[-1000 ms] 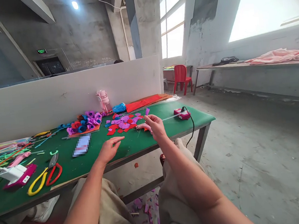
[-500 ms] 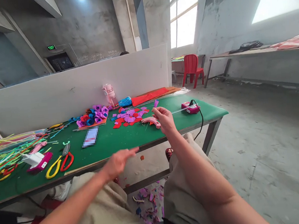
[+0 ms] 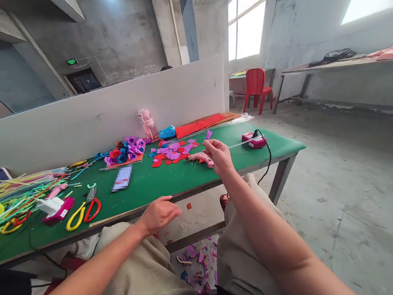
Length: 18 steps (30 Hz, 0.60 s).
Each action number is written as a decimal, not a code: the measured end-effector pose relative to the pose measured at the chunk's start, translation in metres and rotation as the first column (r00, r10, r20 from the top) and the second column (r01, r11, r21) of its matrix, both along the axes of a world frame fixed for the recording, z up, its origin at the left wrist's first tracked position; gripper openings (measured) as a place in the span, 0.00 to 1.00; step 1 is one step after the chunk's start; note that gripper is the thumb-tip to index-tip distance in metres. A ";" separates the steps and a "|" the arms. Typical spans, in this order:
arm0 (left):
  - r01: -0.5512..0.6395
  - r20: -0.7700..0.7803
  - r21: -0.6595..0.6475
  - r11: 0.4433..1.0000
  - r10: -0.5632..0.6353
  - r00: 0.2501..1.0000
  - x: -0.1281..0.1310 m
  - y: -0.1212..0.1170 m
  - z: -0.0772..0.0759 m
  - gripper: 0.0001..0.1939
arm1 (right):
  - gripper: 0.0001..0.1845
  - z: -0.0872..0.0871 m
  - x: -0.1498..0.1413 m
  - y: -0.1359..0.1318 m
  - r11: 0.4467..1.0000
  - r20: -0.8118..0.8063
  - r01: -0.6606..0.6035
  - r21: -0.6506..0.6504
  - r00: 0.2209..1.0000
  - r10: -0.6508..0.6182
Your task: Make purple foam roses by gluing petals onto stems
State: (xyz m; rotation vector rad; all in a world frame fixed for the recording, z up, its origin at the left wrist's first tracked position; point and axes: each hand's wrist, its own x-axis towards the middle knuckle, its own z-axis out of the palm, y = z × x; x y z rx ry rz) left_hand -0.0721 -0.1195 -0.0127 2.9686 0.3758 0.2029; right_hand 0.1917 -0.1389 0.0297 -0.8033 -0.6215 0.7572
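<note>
My right hand (image 3: 219, 153) is raised over the green table (image 3: 144, 187) and pinches a small purple paper piece (image 3: 208, 134) between its fingertips. A pink glue gun (image 3: 201, 158) lies on the table just left of that hand. My left hand (image 3: 159, 213) hovers off the table's front edge above my lap, fingers loosely apart and holding nothing. A heap of purple and red cut paper pieces (image 3: 173, 151) lies beyond the glue gun.
Finished paper flowers (image 3: 125, 151), a pink bottle (image 3: 146, 122) and red sheets (image 3: 197, 125) line the white divider (image 3: 103, 114). Scissors (image 3: 84, 210), coloured sticks (image 3: 20, 190) and a pink box (image 3: 57, 210) lie at left. A magenta device with a black cord (image 3: 254, 139) sits right. Scraps litter the floor (image 3: 197, 263).
My left hand has drawn back from the table top to below its front edge. The right hand stays raised with the purple piece. The camera view has swung left.
</note>
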 end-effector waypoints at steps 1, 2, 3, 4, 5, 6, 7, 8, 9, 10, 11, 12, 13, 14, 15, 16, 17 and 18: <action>-0.089 0.061 -0.014 0.996 0.090 0.994 0.010 0.003 0.003 0.20 | 0.18 0.000 0.000 0.000 1.000 0.000 -0.001 0.001 1.000 0.001; -0.137 0.095 -0.034 0.990 0.140 0.986 0.022 0.009 0.004 0.22 | 0.18 0.000 0.000 0.001 1.000 0.000 -0.005 -0.001 1.000 0.005; -0.158 0.125 -0.048 0.986 0.163 0.979 0.037 0.015 0.005 0.24 | 0.18 -0.001 -0.001 0.001 1.000 -0.004 -0.008 -0.006 1.000 0.008; -0.156 0.152 -0.041 0.987 0.161 0.975 0.053 0.022 0.004 0.25 | 0.18 -0.001 0.000 0.002 1.000 -0.009 -0.011 -0.012 1.000 0.011; -0.139 0.147 -0.017 0.990 0.140 0.979 0.068 0.028 0.002 0.24 | 0.19 -0.002 0.000 0.003 1.000 -0.015 -0.013 -0.017 1.000 0.013; -0.143 0.131 0.005 0.990 0.141 0.981 0.082 0.032 0.000 0.23 | 0.19 -0.002 0.000 0.004 1.000 -0.020 -0.014 -0.019 1.000 0.014; -0.169 0.103 0.025 0.985 0.165 0.981 0.093 0.034 -0.003 0.22 | 0.19 -0.002 0.001 0.005 1.000 -0.021 -0.011 -0.015 1.000 0.011; -0.204 0.064 0.046 0.978 0.201 0.977 0.101 0.035 -0.005 0.23 | 0.18 -0.003 0.001 0.005 1.000 -0.018 -0.009 -0.005 1.000 0.008; -0.236 0.028 0.051 0.970 0.235 0.972 0.105 0.032 -0.007 0.28 | 0.18 -0.003 0.001 0.005 1.000 -0.011 -0.007 0.008 1.000 0.007; -0.248 -0.016 0.050 0.968 0.249 0.968 0.105 0.027 -0.009 0.33 | 0.18 -0.003 0.001 0.005 1.000 -0.005 -0.011 0.018 1.000 0.011; -0.241 -0.054 0.043 0.970 0.243 0.969 0.102 0.020 -0.011 0.37 | 0.18 -0.003 0.001 0.005 1.000 -0.001 -0.019 0.023 1.000 0.019; -0.207 -0.076 0.031 0.978 0.209 0.975 0.095 0.010 -0.012 0.39 | 0.18 -0.002 0.000 0.004 0.999 0.001 -0.033 0.022 0.999 0.033; -0.151 -0.088 0.013 0.988 0.151 0.985 0.086 -0.002 -0.014 0.41 | 0.18 -0.002 -0.001 0.004 0.998 0.003 -0.053 0.018 0.999 0.053; -0.060 -0.091 -0.028 0.998 0.057 0.994 0.076 -0.015 -0.016 0.41 | 0.18 -0.003 -0.002 0.003 0.997 0.009 -0.076 0.015 0.997 0.076; 0.027 -0.099 -0.100 0.995 -0.037 0.994 0.064 -0.030 -0.020 0.36 | 0.18 -0.003 -0.003 0.003 0.995 0.016 -0.097 0.015 0.995 0.097; 0.058 -0.123 -0.183 0.981 -0.081 0.989 0.052 -0.045 -0.024 0.29 | 0.18 -0.004 -0.005 0.003 0.993 0.027 -0.114 0.020 0.993 0.114; 0.026 -0.155 -0.217 0.976 -0.060 0.986 0.040 -0.059 -0.030 0.22 | 0.18 -0.004 -0.006 0.003 0.992 0.041 -0.124 0.029 0.992 0.123; -0.025 -0.186 -0.189 0.982 -0.010 0.983 0.028 -0.071 -0.035 0.17 | 0.18 -0.005 -0.007 0.003 0.991 0.056 -0.125 0.038 0.991 0.123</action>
